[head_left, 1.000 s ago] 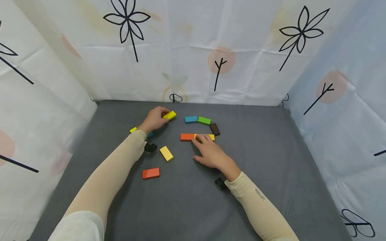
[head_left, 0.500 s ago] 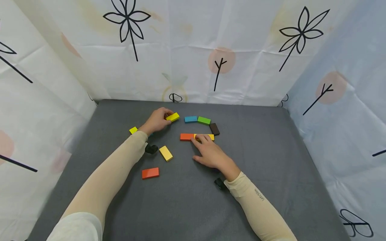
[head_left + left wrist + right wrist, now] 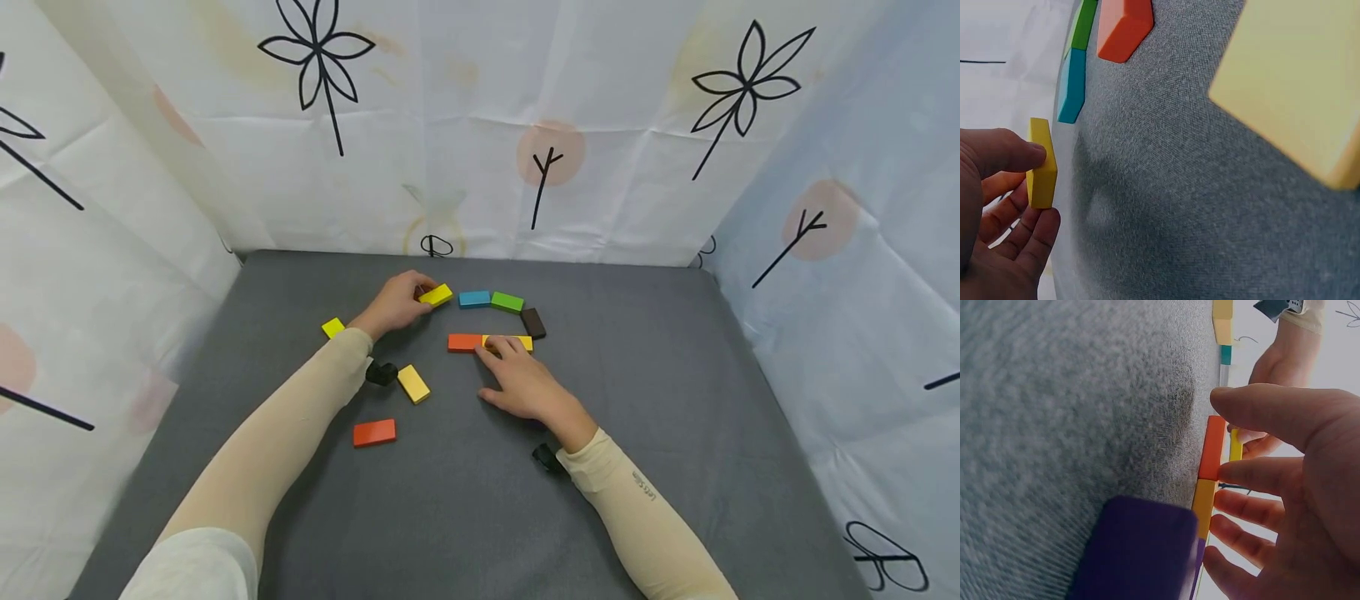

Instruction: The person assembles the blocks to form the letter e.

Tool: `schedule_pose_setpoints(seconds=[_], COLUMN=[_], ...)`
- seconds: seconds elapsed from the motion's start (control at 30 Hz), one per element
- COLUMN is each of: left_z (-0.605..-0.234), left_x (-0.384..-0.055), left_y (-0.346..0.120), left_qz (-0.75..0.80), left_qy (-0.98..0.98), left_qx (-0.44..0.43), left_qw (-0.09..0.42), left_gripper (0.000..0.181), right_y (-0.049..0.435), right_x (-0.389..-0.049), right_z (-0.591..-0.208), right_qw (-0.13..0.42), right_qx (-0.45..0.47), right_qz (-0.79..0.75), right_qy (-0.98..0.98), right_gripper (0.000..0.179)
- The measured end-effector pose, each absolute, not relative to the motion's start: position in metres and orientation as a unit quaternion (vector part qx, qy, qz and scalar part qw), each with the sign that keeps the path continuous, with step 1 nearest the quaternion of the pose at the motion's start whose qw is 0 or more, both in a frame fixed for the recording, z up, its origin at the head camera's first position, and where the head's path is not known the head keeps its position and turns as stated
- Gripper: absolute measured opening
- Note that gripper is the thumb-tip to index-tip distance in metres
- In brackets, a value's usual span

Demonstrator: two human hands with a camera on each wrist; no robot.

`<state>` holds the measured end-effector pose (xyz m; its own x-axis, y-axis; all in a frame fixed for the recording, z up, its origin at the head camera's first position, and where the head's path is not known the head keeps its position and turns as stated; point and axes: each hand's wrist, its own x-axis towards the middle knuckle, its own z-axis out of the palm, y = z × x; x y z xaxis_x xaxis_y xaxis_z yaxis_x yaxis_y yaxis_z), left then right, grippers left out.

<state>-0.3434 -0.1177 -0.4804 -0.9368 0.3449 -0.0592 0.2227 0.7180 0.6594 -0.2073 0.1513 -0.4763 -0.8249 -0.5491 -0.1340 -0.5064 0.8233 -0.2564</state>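
Observation:
My left hand (image 3: pixel 397 302) pinches a bright yellow block (image 3: pixel 437 295) between thumb and fingers, just left of a blue block (image 3: pixel 474 299). In the left wrist view the yellow block (image 3: pixel 1041 162) stands apart from the blue block (image 3: pixel 1072 87). A green block (image 3: pixel 507 302) adjoins the blue one, and a dark brown block (image 3: pixel 533 322) follows at an angle. My right hand (image 3: pixel 525 383) has its fingers extended, fingertips at an orange-yellow block (image 3: pixel 525 342) that lies end to end with an orange-red block (image 3: pixel 465 342). The hand partly covers the orange-yellow block.
On the grey tabletop (image 3: pixel 465 517) lie a pale yellow block (image 3: pixel 414 383), a red block (image 3: pixel 374 432) and another yellow block (image 3: pixel 333 327) beside the left wrist. A dark purple block (image 3: pixel 1141 550) looms close in the right wrist view. Patterned cloth (image 3: pixel 450 100) hangs behind.
My left hand has carried the yellow block to the right and slightly nearer, closing the gap to the blue block. My right hand has stayed in place.

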Motion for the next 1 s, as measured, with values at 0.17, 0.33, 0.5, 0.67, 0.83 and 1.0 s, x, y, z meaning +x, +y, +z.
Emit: schedule_pose_setpoints(seconds=[0.17,0.33,0.5,0.67,0.83,1.0], left_z=[-0.481,-0.483,-0.488,-0.490,-0.492,-0.493], left_x=[-0.342,-0.341,-0.341,-0.341,-0.342,-0.342], left_y=[-0.113,-0.110,-0.108,-0.108,-0.106,-0.104], left_qz=[0.343,0.342,0.338,0.336,0.331,0.325], left_qy=[0.922,0.922,0.923,0.923,0.925,0.925], left_qx=[0.153,0.152,0.151,0.151,0.155,0.163], left_qw=[0.093,0.097,0.102,0.108,0.107,0.106], left_gripper=[0.042,0.041,0.041,0.041,0.041,0.042], right_y=[0.151,0.152,0.152,0.151,0.151,0.152], right_x=[-0.207,-0.207,-0.207,-0.206,-0.205,-0.206], right_z=[-0.477,-0.476,-0.475,-0.476,-0.477,-0.475], right_qw=[0.104,0.107,0.103,0.103,0.100,0.100], right_qx=[-0.279,-0.279,-0.280,-0.278,-0.277,-0.278], right_qz=[-0.106,-0.107,-0.106,-0.110,-0.110,-0.115], right_qy=[0.949,0.948,0.949,0.949,0.949,0.948], right_gripper=[0.077,0.077,0.077,0.077,0.077,0.076])
